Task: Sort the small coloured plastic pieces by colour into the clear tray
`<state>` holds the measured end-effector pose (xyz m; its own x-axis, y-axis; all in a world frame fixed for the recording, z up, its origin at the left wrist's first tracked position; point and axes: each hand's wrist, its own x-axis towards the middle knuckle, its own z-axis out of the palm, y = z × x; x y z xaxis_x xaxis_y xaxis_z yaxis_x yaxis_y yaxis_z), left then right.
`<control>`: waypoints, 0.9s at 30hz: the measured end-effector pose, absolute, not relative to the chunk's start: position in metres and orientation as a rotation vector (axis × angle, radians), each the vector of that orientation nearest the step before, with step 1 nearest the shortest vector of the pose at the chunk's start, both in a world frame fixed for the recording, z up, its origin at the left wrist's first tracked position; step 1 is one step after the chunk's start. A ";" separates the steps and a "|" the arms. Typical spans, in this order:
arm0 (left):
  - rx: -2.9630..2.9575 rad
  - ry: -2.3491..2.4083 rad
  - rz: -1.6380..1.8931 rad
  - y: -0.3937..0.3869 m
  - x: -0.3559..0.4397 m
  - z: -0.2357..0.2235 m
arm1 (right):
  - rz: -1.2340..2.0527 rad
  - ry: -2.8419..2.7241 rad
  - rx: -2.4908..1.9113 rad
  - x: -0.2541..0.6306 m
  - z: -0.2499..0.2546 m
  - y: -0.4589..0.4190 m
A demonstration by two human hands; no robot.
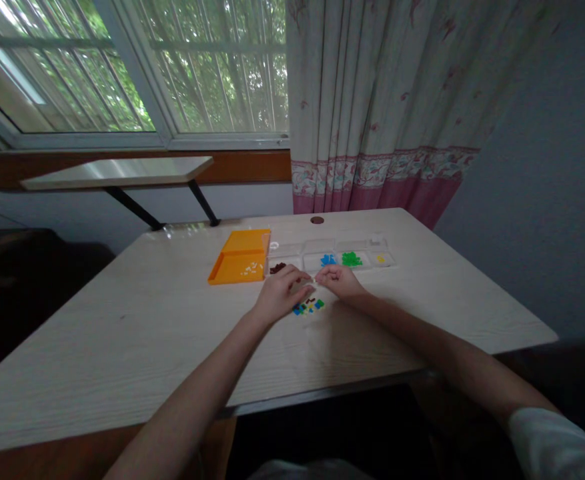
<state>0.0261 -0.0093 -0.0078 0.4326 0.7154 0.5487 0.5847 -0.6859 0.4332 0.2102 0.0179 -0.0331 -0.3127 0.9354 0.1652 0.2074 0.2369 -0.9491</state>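
Note:
My left hand (284, 292) arches over the table, thumb and fingers apart, just above and left of a pile of small loose pieces (309, 307) in blue, green, yellow and dark brown. Facing it, my right hand (341, 280) has its fingertips pinched together. A tiny pale spot shows by those fingertips, too small to name. Behind the hands, clear plastic boxes hold dark brown pieces (277, 268), blue pieces (327, 260), green pieces (351, 259) and yellow pieces (381, 259). The left hand partly covers the box with the brown ones.
An open orange case (237, 252) lies left of the clear boxes, with small white pieces (252, 268) in it. The wooden table (172, 320) has a round cable hole (317, 220) at the back. A raised shelf (122, 171) stands at the back left, near the window and curtain (372, 100).

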 end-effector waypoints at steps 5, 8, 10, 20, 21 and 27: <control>2.492 1.120 1.142 -0.011 0.029 -0.008 | 1.168 -1.711 -1.041 0.208 -0.032 0.015; 2.493 1.082 1.181 -0.011 0.029 -0.008 | 1.188 -1.727 -1.043 0.208 -0.031 0.015; 2.500 1.071 1.184 -0.011 0.029 -0.009 | 1.179 -1.739 -1.046 0.207 -0.031 0.015; 2.370 1.266 1.323 -0.006 0.011 0.000 | 0.899 -2.281 -1.107 0.229 -0.017 0.011; 2.357 1.284 1.347 -0.006 0.009 0.002 | 0.853 -2.340 -1.131 0.231 -0.015 0.010; 2.311 1.351 1.462 -0.007 0.004 0.011 | 0.724 -2.494 -1.178 0.236 -0.011 0.011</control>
<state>0.0042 -0.0068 0.0114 0.1500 0.7137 0.6842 0.6257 -0.6044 0.4932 0.2359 0.0114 -0.0111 -0.6241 0.7801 0.0451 0.6347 0.5397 -0.5531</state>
